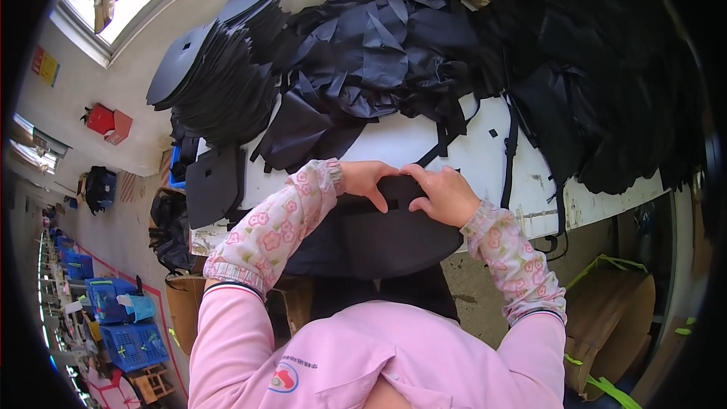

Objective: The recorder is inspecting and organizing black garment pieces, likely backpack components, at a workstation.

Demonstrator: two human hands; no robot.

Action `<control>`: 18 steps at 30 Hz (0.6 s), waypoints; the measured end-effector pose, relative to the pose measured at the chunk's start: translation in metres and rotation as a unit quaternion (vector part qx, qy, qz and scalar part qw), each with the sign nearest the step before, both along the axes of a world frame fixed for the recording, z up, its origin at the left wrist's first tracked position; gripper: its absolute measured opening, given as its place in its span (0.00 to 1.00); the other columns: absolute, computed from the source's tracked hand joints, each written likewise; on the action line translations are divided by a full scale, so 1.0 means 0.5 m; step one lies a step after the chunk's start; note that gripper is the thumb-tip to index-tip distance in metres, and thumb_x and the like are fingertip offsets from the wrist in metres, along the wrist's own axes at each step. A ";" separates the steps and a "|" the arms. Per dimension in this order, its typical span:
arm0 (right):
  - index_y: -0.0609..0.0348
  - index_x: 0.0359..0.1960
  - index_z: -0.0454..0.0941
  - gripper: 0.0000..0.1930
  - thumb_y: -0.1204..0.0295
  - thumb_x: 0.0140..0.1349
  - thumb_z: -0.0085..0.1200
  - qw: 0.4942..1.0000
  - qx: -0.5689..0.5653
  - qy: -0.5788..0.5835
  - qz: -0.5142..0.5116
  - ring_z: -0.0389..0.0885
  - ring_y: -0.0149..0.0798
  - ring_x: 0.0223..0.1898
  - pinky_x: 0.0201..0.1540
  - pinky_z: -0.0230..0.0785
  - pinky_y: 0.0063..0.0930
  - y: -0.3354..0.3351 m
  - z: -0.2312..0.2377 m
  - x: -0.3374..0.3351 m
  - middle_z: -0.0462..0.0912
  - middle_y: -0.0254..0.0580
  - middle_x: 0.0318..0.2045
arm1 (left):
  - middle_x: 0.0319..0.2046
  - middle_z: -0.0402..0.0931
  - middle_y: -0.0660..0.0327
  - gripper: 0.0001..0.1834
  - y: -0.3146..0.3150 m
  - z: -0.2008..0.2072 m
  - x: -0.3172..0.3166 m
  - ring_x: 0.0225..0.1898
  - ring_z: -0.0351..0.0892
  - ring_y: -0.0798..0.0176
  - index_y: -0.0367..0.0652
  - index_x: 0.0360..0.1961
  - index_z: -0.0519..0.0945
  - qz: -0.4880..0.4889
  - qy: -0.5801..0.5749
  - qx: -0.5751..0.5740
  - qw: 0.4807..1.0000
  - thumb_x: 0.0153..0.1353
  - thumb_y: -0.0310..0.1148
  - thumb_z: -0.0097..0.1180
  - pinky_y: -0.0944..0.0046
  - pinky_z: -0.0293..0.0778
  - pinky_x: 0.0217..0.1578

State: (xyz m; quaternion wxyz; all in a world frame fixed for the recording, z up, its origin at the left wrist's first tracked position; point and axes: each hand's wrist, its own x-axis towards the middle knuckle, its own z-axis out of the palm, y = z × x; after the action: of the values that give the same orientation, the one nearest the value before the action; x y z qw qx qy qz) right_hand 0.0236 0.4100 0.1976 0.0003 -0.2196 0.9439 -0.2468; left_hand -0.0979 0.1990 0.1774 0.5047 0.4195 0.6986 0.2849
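"Gripping what, and where?"
"1 black panel [401,241], over the near edge of the table [478,163]; left hand [366,180] and right hand [448,197] both pinch its top; probably a positioning step;"
"And next?"
"Likely calls for an even pinch;"

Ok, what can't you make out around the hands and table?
In the head view:
Some fingers of the left hand and right hand: behind the panel or hands.
Panel's underside: faces away.
Table under the cloth heap: covered.
Right pile: folds too dark to separate.
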 end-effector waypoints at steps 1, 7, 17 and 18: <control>0.53 0.57 0.69 0.32 0.65 0.50 0.69 1.000 -0.001 0.000 -0.006 0.84 0.50 0.35 0.41 0.69 0.42 0.000 0.003 0.002 0.85 0.45 0.31 | 0.56 0.77 0.55 0.42 -0.003 0.001 0.005 0.56 0.75 0.64 0.35 0.64 0.68 0.038 0.000 0.037 0.999 0.46 0.28 0.74 0.66 0.69 0.58; 0.55 0.54 0.70 0.29 0.67 0.50 0.68 0.999 0.040 0.025 -0.026 0.84 0.45 0.32 0.40 0.66 0.39 -0.010 0.007 0.007 0.85 0.42 0.29 | 0.55 0.77 0.59 0.46 0.005 0.009 0.018 0.55 0.73 0.69 0.37 0.67 0.65 0.064 -0.045 0.111 0.991 0.46 0.26 0.73 0.68 0.66 0.60; 0.54 0.54 0.69 0.30 0.68 0.49 0.68 0.985 0.149 0.051 -0.071 0.84 0.44 0.30 0.38 0.66 0.39 -0.041 -0.028 0.011 0.83 0.39 0.26 | 0.69 0.61 0.60 0.54 -0.011 -0.002 0.033 0.70 0.58 0.61 0.51 0.74 0.53 0.108 0.017 0.098 0.989 0.49 0.25 0.71 0.55 0.60 0.66; 0.54 0.54 0.68 0.30 0.68 0.50 0.68 0.985 0.152 0.046 -0.069 0.84 0.44 0.30 0.38 0.66 0.40 -0.047 -0.027 0.010 0.83 0.38 0.26 | 0.70 0.59 0.58 0.54 -0.014 -0.007 0.037 0.71 0.57 0.58 0.51 0.75 0.52 0.115 0.018 0.124 0.985 0.49 0.26 0.71 0.54 0.59 0.67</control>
State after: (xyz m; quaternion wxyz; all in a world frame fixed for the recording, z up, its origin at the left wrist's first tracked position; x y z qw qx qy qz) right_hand 0.0286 0.3865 0.1840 -0.0268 -0.1620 0.9824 -0.0890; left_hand -0.0796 0.1921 0.1738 0.3999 0.4008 0.7107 0.4175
